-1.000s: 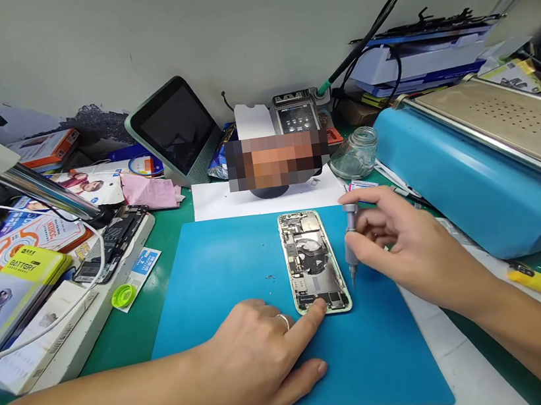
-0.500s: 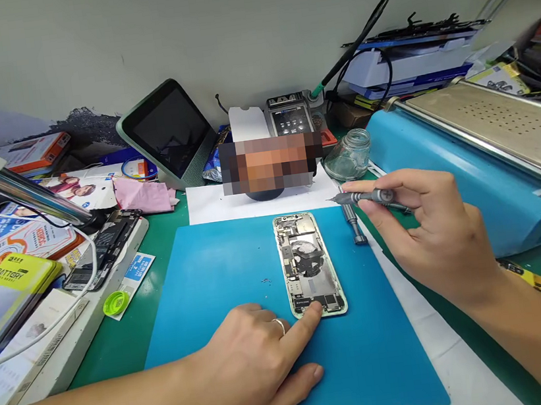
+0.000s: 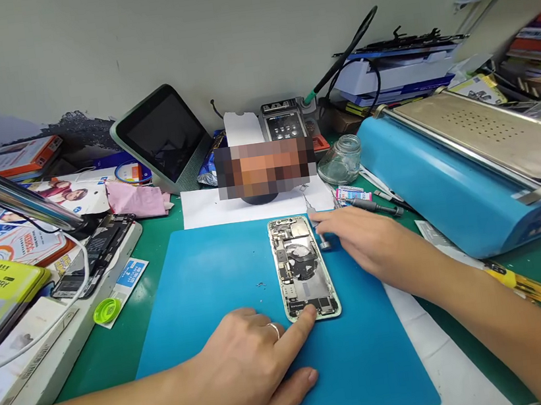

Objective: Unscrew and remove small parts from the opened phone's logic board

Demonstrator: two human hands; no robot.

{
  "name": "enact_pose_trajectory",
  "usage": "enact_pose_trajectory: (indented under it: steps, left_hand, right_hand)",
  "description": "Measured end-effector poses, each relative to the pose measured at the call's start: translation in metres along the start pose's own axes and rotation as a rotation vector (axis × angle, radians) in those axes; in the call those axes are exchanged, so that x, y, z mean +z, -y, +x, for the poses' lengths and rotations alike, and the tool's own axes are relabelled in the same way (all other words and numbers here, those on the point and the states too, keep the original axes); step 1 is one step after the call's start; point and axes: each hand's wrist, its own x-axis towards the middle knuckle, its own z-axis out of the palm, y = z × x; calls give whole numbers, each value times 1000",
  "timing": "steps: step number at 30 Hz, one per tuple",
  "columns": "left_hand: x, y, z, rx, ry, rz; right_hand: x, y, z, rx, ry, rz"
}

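Observation:
An opened phone (image 3: 301, 265) with its insides showing lies lengthwise on a blue mat (image 3: 206, 317). My left hand (image 3: 252, 364) rests on the mat, its index finger stretched out and pressing the phone's near edge; it holds nothing. My right hand (image 3: 365, 243) reaches in from the right, and its fingertips pinch a small grey screwdriver (image 3: 324, 242) just beside the phone's far right corner. A second, darker screwdriver (image 3: 373, 205) lies on the table behind that hand.
A blue machine with a metal top (image 3: 450, 172) fills the right side. A glass jar (image 3: 342, 160), a tilted tablet (image 3: 162, 137) and a soldering station (image 3: 282, 121) stand at the back. Boxes, cables and a dismantled phone (image 3: 92, 252) crowd the left. Yellow tool (image 3: 536, 290) near right.
My right hand put down the dark screwdriver it held, moved left and took the small grey one, shifting it next to the phone. The left hand stayed on the phone.

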Motion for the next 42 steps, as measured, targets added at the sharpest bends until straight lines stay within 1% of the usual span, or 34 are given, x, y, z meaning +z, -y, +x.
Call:
enact_pose_trajectory:
  steps: [2, 4, 6, 9, 11, 13, 18, 20, 26, 28, 30, 33, 36, 38, 42]
  left_hand:
    - [-1, 0, -1, 2, 7, -7]
    - [-1, -1, -2, 0, 13, -13]
    - [-2, -1, -2, 0, 14, -19]
    - [-2, 0, -1, 1, 9, -27]
    - [-2, 0, 0, -2, 8, -27]
    - [-2, 0, 0, -4, 7, -28]
    - [-1, 0, -1, 3, 0, -31]
    - [-1, 0, -1, 1, 4, -38]
    - [-2, 0, 0, -1, 1, -44]
    - [-3, -1, -1, 6, -4, -46]
    - [-3, -1, -1, 7, -6, -49]
    - [-3, -1, -2, 6, -5, -50]
    - [-3, 0, -1, 3, -3, -45]
    - [-3, 0, -1, 0, 1, -42]
    - [-3, 1, 1, 3, 18, -34]
  right_hand:
    - [-7, -1, 0, 76, -60, 21]
    - [-14, -3, 1, 195, -114, 25]
    - [-19, -6, 2, 314, -106, 4]
    - [-20, -11, 2, 442, 14, -15]
    - [-18, -13, 2, 504, 122, 50]
    - [-16, -15, 2, 557, 199, 139]
    - [-15, -16, 4, 623, 257, 241]
    - [-15, -15, 5, 653, 252, 280]
    - [-15, -9, 8, 734, 104, 420]
    - [-15, -8, 8, 725, 98, 437]
    - [-14, -8, 8, 684, 123, 411]
    - [-13, -7, 8, 589, 164, 325]
    - [-12, -4, 8, 467, 127, 230]
    - [-11, -1, 8, 382, 111, 209]
    - [-7, -1, 6, 275, 172, 192]
